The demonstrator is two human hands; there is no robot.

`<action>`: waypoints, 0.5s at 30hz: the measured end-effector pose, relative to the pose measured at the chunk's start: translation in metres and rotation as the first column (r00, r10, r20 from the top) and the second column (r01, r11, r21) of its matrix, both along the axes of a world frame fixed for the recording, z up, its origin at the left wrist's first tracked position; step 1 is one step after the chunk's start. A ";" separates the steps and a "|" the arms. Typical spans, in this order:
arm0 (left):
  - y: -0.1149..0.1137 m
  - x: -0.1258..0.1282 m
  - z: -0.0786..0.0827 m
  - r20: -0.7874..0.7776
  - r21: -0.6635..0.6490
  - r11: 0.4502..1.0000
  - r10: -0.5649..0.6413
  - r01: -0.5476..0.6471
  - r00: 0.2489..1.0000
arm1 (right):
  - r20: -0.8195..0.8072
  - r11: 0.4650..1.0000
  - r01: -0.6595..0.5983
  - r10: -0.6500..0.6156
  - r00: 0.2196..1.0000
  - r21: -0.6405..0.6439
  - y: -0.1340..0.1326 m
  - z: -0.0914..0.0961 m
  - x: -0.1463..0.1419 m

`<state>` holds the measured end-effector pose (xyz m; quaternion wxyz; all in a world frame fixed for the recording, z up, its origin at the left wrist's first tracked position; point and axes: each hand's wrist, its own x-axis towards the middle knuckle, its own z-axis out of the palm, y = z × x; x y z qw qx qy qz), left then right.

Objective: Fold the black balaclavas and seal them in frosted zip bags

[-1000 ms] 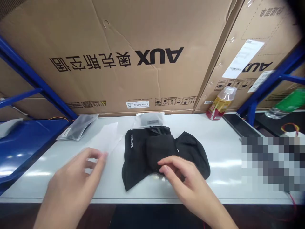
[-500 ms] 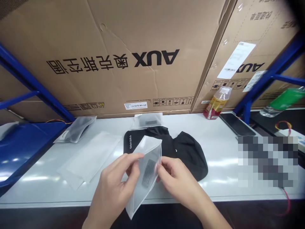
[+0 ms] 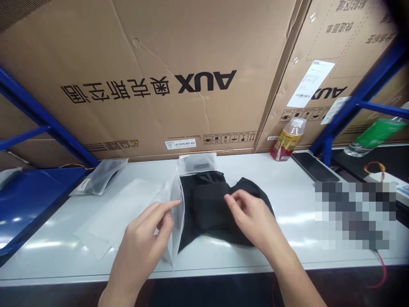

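Note:
My left hand (image 3: 150, 230) pinches a frosted clear plastic bag (image 3: 175, 238) by its side, holding it upright and edge-on at the left end of some black fabric (image 3: 211, 213). The fabric lies on the worktop, partly bunched, with a rounded part at its right. Over that right part is my right hand (image 3: 252, 213), its thumb and fingers closed together. Whether they grip the cloth or anything else is hidden. Behind the fabric rests another small frosted bag (image 3: 197, 163) with a dark printed block.
Flat translucent bags (image 3: 111, 213) and a filled grey bag (image 3: 100, 177) lie at left. A red-and-yellow bottle (image 3: 287, 140) and a black phone (image 3: 315, 166) are at back right. Big cartons (image 3: 143, 115) stand behind the grey worktop (image 3: 297, 251), between blue rack posts (image 3: 60, 132).
The bag has moved left and turned edge-on in my left hand. My right hand has let go of it and moved right, over the black fabric.

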<state>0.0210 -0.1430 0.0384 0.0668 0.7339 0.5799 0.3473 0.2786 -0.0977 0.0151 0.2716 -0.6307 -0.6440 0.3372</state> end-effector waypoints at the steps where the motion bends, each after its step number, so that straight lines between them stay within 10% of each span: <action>1: 0.002 -0.001 0.001 -0.022 -0.013 1.000 -0.006 0.005 1.000 | 0.066 0.998 0.061 -0.062 0.996 0.017 0.006 -0.002 0.004; 15: 0.030 0.002 -0.034 -0.105 -0.231 0.972 -0.079 0.053 0.991 | 0.339 0.996 0.025 0.007 0.941 -0.089 0.016 -0.017 0.002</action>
